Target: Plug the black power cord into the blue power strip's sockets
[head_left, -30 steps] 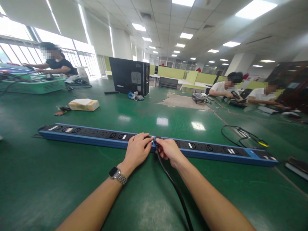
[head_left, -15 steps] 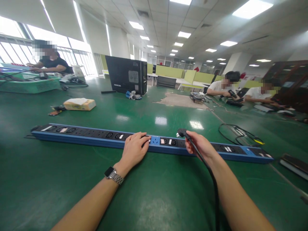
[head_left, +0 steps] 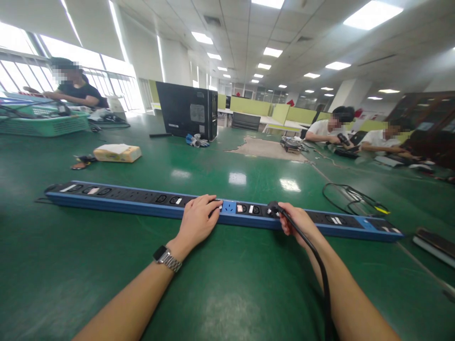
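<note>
A long blue-and-black power strip lies across the green table, with rows of sockets along its top. My left hand is laid over its middle, fingers bent across the top beside a blue socket. In my right hand is a black power plug, pinched between thumb and fingers. The plug is low over the black sockets right of the middle, its pale prongs partly showing at the strip's face. I cannot tell whether they are in a socket. Its thick black cable runs down along my right forearm.
Behind the strip are a tissue pack, a black computer case and gloves. A green basket with cables stands far left. Coiled black cable lies to the right. Several people sit around the table's far sides.
My right hand has brought the plug down and slightly right, from above the strip to its sockets. My left hand stays in place on the strip.
</note>
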The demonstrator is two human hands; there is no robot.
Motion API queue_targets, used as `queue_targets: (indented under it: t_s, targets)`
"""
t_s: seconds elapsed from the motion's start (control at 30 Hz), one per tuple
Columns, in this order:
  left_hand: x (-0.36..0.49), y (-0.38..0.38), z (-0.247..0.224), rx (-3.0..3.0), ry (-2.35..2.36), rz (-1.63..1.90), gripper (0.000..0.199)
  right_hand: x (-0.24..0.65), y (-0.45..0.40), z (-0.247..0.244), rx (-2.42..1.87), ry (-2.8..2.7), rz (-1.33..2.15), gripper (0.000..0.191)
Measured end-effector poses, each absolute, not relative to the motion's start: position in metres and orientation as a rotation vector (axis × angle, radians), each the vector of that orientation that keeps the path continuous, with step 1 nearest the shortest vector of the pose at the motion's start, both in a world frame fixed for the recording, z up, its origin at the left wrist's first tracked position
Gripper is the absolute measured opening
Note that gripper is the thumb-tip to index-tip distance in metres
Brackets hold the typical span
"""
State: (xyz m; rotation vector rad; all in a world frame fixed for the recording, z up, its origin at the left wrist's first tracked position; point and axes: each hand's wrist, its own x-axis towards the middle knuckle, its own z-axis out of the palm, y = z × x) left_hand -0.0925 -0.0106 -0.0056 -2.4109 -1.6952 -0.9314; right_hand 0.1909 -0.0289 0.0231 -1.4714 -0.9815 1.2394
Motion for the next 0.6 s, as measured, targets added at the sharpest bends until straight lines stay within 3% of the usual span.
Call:
queue_targets:
  t_s: [0.6]
  targets:
    - [-0.093, -0.012, -0.005, -2.419, -1.707, -0.909, 0.032, 0.178, -0.032, 0.013, -1.501, -1.069, 1.228, 0.038]
